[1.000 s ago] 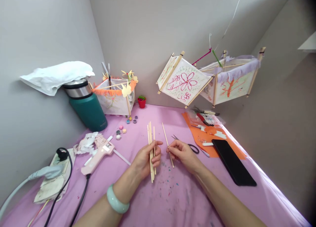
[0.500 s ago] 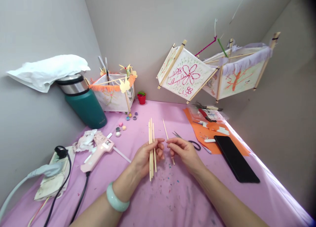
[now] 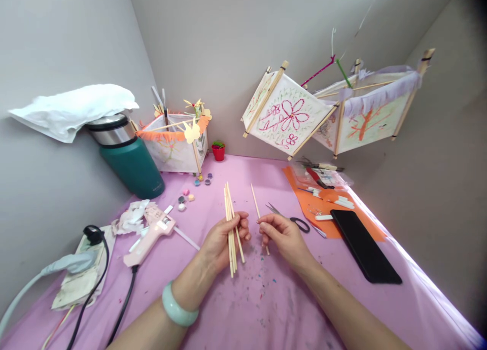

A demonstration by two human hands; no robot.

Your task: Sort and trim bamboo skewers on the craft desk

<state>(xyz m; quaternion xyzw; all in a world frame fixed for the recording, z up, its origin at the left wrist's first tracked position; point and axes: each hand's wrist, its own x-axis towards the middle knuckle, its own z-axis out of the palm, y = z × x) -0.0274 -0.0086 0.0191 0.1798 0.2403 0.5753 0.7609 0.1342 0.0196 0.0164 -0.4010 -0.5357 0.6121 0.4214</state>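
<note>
The left hand was closed around a bundle of sticks, thin wooden ones that fanned a little at their far ends instead of lying flush. The right hand pinched a single stick between thumb and fingertips, its far end pointing away over the pink tablecloth. The two hands sat close together near the middle of the table, just apart.

The loose fan looked like the main risk: with the grip that slack, one stick could have slid out and rolled toward the glue gun on the left. The single stick was slim, so a hard pinch or sideways push might have bent or snapped it. The scissors lay just beyond the right hand, blades toward it, and a careless reach could have caught them. The black phone lay farther right, well apart.
</note>
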